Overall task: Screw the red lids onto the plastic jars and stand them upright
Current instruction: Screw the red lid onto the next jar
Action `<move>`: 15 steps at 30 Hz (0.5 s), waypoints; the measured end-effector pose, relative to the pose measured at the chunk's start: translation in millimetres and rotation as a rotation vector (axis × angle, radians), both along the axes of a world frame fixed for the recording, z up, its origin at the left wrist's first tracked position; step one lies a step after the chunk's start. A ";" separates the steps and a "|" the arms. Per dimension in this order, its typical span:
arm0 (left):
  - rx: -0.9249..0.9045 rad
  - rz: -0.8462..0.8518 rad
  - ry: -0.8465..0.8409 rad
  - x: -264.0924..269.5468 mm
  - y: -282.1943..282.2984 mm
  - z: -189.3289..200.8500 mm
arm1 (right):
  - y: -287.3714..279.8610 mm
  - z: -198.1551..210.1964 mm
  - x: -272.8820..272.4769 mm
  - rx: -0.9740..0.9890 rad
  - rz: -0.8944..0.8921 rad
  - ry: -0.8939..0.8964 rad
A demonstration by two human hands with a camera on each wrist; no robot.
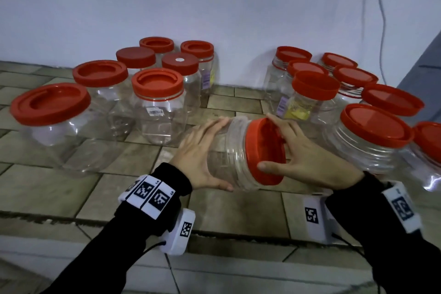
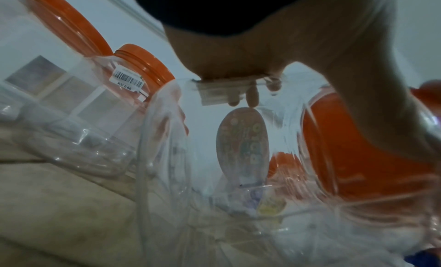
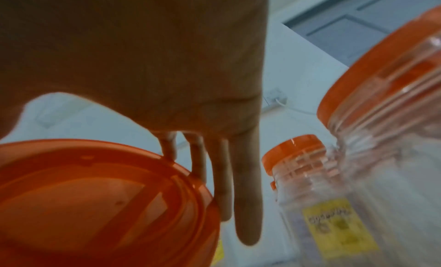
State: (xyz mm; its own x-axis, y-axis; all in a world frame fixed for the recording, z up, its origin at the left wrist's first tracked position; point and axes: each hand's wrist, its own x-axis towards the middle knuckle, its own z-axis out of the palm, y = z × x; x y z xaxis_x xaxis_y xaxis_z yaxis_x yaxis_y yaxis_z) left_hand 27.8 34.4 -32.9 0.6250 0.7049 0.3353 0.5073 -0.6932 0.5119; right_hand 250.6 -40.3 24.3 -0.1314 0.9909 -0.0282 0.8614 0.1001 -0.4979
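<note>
Clear jar (image 1: 229, 155) empty, lying sideways, mouth and red lid (image 1: 265, 150) rightward, left hand (image 1: 198, 153) fingers clasping body, right hand (image 1: 300, 153) fingers gripping lid.

Your left hand (image 1: 199, 155) wraps the clear jar (image 1: 229, 157) body, fingers (image 1: 216, 124) spread over its top and thumb under its near side. Your right hand (image 1: 303, 157) grips the red lid (image 1: 265, 150) on the jar's mouth: fingers over the lid's far rim, thumb on its near rim. Both forearms, in black sleeves (image 1: 133, 241) with tagged wristbands (image 1: 149, 194), converge on the jar.
</note>
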 end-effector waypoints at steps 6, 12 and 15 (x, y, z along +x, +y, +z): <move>0.017 -0.008 -0.005 6.4 -4.9 -0.6 | -4.1 -10.1 12.3 0.187 0.240 -0.140; 0.016 0.007 -0.019 7.0 -3.9 -1.0 | 1.5 -13.8 4.2 0.049 -0.017 0.072; 0.025 0.006 0.002 9.4 -3.6 -0.6 | 8.7 -13.3 6.7 -0.101 -0.129 0.166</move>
